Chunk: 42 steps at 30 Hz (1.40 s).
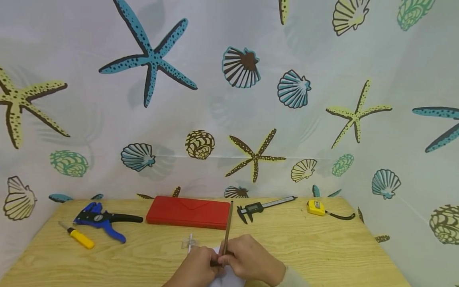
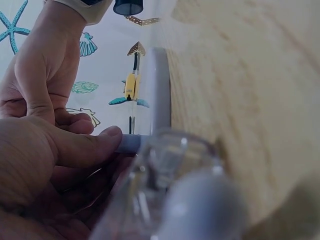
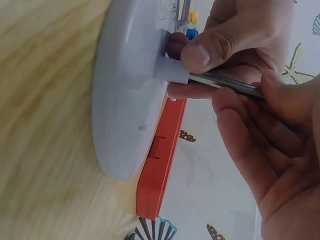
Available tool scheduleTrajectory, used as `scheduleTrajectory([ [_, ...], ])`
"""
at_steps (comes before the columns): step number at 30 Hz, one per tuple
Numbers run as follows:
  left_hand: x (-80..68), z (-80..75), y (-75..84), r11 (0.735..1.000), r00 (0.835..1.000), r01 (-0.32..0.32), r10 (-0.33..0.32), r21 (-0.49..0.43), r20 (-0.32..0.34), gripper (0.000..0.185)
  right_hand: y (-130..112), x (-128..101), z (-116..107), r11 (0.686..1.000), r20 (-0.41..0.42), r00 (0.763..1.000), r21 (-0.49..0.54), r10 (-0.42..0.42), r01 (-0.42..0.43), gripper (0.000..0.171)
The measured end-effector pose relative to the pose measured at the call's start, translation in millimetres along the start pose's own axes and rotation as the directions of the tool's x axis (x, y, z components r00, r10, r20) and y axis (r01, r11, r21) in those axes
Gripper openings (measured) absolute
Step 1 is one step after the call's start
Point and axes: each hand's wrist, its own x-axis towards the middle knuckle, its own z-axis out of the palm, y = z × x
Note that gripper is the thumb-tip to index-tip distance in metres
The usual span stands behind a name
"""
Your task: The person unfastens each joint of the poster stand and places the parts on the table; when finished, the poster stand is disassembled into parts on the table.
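Note:
A white rounded base (image 3: pixel 125 100) stands on the table, with a short white socket (image 3: pixel 172 70) rising from it. A thin metal rod (image 3: pixel 227 84) runs into that socket, and in the head view its upper length (image 1: pixel 228 223) stands nearly upright. My left hand (image 1: pixel 199 265) pinches the socket between thumb and fingers, close over the base. Just above it, my right hand (image 1: pixel 249 257) pinches the rod between thumb and forefinger. Beside the left hand, a clear plastic piece with a white rounded knob (image 2: pixel 205 210) fills the front of the left wrist view.
Behind the hands lies a red case (image 1: pixel 188 212), with digital calipers (image 1: pixel 254 208) to its right. A yellow tape measure (image 1: pixel 316 207) sits farther right. Blue wire strippers (image 1: pixel 104 219) and a yellow-handled screwdriver (image 1: pixel 81 238) lie on the left. A patterned curtain (image 1: pixel 215 111) hangs behind the wooden table (image 1: pixel 322 247).

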Motion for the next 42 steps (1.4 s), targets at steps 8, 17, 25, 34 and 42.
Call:
scheduleTrajectory([
  [8,0.9,1.9,-0.2,1.000,1.000,0.010,-0.010,-0.006,0.008,0.006,2.4,-2.4,-1.3,1.000,-0.025,1.000,0.024,-0.013,0.013,0.005],
  [17,-1.0,-2.6,-0.8,0.999,0.999,0.039,-0.039,-0.006,-0.001,0.002,2.9,2.9,-2.0,0.999,-0.005,0.999,-0.001,-0.036,0.036,0.012],
  [25,0.1,-2.7,-0.2,1.000,1.000,-0.002,0.002,-0.002,0.017,0.005,6.0,0.6,-2.1,0.999,-0.005,1.000,0.027,-0.018,0.018,0.013],
  [34,1.7,-3.3,0.3,1.000,0.999,0.020,-0.020,-0.017,0.029,0.005,5.0,0.1,-0.9,1.000,-0.027,0.999,0.014,-0.026,0.027,0.011],
  [42,0.8,-2.1,-2.0,1.000,1.000,-0.003,0.003,-0.012,0.012,0.004,2.9,-0.1,-1.2,1.000,-0.005,1.000,0.022,0.016,-0.016,0.014],
])
